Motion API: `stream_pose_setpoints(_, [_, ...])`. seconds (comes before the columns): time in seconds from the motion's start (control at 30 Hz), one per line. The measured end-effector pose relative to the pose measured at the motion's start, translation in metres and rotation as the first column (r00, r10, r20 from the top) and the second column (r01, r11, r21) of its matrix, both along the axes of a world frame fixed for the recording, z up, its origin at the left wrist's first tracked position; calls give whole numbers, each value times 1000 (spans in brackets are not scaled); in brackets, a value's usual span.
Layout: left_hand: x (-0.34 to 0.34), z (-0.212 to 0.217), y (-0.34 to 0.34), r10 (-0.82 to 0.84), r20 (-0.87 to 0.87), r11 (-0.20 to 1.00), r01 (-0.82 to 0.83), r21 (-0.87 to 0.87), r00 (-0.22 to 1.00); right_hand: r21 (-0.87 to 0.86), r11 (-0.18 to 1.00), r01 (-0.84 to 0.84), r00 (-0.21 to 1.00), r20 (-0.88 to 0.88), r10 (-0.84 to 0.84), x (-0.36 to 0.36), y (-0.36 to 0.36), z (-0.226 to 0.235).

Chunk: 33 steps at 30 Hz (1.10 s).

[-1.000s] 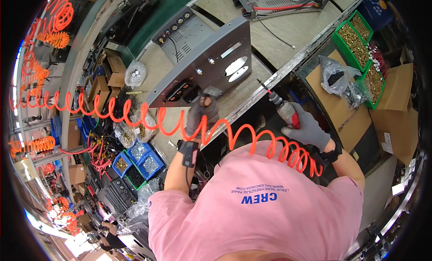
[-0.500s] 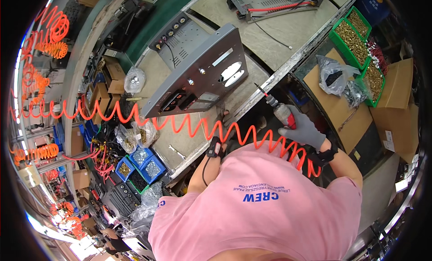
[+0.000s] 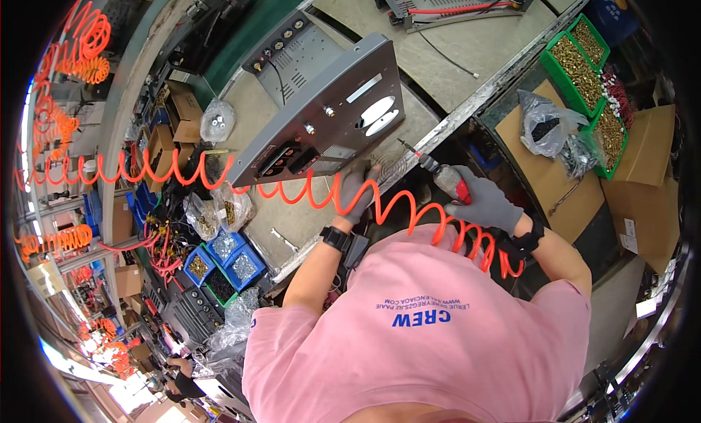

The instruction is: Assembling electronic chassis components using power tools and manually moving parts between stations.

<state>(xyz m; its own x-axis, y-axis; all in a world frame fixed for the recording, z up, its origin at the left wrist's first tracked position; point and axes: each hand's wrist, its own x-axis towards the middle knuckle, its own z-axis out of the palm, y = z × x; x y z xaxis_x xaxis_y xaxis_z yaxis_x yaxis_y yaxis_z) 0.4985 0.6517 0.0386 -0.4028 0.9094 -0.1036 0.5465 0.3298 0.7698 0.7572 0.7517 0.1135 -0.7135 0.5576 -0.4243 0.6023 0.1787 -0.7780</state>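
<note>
A grey metal casing (image 3: 332,105) stands tilted on the workbench, its panel carrying black sockets, two brass-coloured fittings and white oval cut-outs. My left hand (image 3: 353,197), in a grey glove, is at the panel's lower edge; its fingertips are partly hidden by the orange hose, so its grip is unclear. In my gloved right hand (image 3: 488,204) is a red-and-silver air screwdriver (image 3: 445,178). Its bit points up and left toward the bench edge, apart from the casing. The coiled orange air hose (image 3: 314,197) stretches across in front of the casing.
Blue bins (image 3: 244,266) of small hardware and a wrench (image 3: 283,240) lie at the left. At the right are green bins (image 3: 577,72) of brass-coloured fasteners, plastic bags (image 3: 548,124) and a cardboard box (image 3: 642,189). Another metal unit (image 3: 460,3) sits at the far side.
My left hand has come into clearer view beside the panel's lower edge, its forearm turned. My right hand, still holding the air screwdriver, has shifted slightly left. The hose sways.
</note>
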Motion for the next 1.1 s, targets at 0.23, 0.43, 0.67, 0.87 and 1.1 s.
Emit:
stream_pose_setpoints(0.23, [8, 8, 33, -88, -174, 996, 80, -50, 981, 12, 997, -74, 995, 74, 73, -10, 3, -7])
stream_pose_setpoints(0.43, [12, 12, 40, -129, -213, 991, 116, -73, 969, 6, 998, -60, 997, 53, 60, -13, 6, -7])
stream_pose_setpoints(0.67, [14, 17, 42, -98, -129, 990, 84, -116, 987, -12, 998, -66, 995, 69, 67, -14, 8, -9])
stream_pose_setpoints(0.87, [16, 22, 43, -119, -147, 991, 108, -82, 982, 20, 997, -78, 995, 58, 76, -16, 9, -14])
stream_pose_setpoints(1.1, [15, 26, 46, -287, -404, 957, 242, -160, 869, 22, 998, -54, 997, 62, 52, -18, 10, -14])
